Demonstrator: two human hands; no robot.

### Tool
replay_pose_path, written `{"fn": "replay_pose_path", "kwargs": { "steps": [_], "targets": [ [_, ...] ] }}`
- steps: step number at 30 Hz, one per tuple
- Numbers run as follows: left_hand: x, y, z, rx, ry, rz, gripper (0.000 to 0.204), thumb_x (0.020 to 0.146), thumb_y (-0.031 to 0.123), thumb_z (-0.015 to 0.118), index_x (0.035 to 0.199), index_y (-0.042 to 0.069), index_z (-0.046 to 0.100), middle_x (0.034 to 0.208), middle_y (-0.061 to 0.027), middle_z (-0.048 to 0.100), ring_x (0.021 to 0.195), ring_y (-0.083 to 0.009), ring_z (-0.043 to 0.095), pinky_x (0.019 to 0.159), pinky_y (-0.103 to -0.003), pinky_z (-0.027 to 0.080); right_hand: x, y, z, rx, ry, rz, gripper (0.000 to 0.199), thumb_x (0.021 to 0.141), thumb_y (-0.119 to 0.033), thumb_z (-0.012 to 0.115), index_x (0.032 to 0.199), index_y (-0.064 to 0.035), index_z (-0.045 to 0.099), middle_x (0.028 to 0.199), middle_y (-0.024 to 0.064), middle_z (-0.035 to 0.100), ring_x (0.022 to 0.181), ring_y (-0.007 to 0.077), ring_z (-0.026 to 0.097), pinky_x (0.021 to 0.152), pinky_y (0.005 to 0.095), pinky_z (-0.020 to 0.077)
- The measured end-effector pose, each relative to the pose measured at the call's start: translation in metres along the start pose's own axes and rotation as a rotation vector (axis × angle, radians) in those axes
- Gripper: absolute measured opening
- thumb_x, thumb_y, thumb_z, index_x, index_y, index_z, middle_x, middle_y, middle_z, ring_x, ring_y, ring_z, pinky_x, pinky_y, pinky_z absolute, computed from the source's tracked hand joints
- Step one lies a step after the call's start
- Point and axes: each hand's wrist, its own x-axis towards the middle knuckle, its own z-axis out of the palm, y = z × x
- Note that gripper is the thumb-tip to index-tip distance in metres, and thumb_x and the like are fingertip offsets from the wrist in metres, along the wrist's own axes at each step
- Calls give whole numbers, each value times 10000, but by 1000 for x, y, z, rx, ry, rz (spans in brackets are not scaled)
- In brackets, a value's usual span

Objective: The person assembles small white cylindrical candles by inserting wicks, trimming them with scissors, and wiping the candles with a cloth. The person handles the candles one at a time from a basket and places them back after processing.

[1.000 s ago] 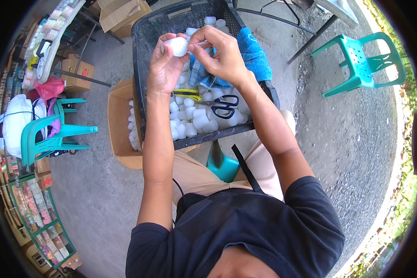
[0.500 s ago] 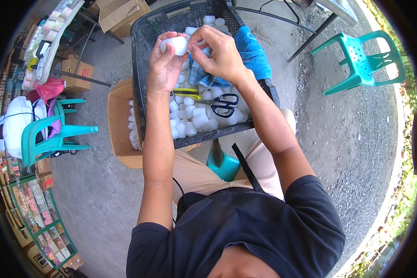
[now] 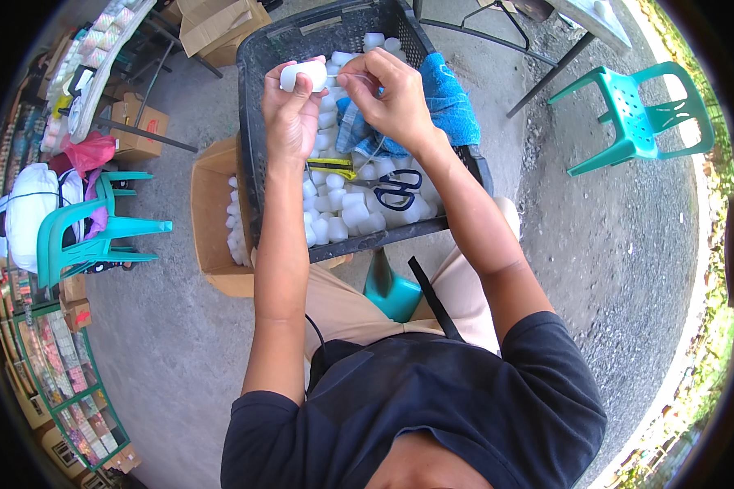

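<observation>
Above a black plastic crate (image 3: 249,147), my left hand (image 3: 292,121) grips a white candle-like cylinder (image 3: 306,77) between thumb and fingers. My right hand (image 3: 395,102) is close beside it, with thumb and forefinger pinching a thin pale strand (image 3: 365,77) near the cylinder's end. Whether the strand joins the cylinder is too small to tell. Below the hands, many similar white cylinders (image 3: 355,214) fill the crate. On them lie dark-handled scissors (image 3: 398,190), a yellow utility cutter (image 3: 332,167) and a blue towel (image 3: 453,102) draped at the right side.
An open cardboard box (image 3: 212,216) with more white pieces stands against the crate's left side. Green plastic chairs stand at right (image 3: 636,122) and left (image 3: 98,228), the left one loaded with bags. Table legs (image 3: 550,75) rise at the upper right.
My right hand has drawn slightly right of the cylinder, and the strand in its pinch shows more clearly. My left hand still holds the cylinder, with a slight shift.
</observation>
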Motion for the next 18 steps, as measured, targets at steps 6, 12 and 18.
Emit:
{"fn": "replay_pose_path", "kwargs": {
  "steps": [6,12,18],
  "targets": [
    [-1,-5,6,8,-23,28,416,865,131,706,1182,77,442,1184,-198,580,1062,-236,585,888,-366,502,-1,-3,6,10,-2,-28,85,776,-46,687,832,-16,629,722,95,582,598,207,592,549,300,487],
    [-2,-4,3,64,48,59,441,877,183,691,1222,65,444,1191,-158,564,1075,-222,570,910,-375,500,-2,2,2,17,-8,80,83,768,-49,690,821,-21,631,743,95,598,613,204,607,558,301,488],
    [-1,-7,5,38,38,23,466,890,215,674,1270,81,440,1216,-144,554,1092,-231,565,921,-383,503,0,-3,6,39,22,59,90,763,-32,690,840,-12,647,756,91,610,610,188,607,576,292,500]
  ]
}}
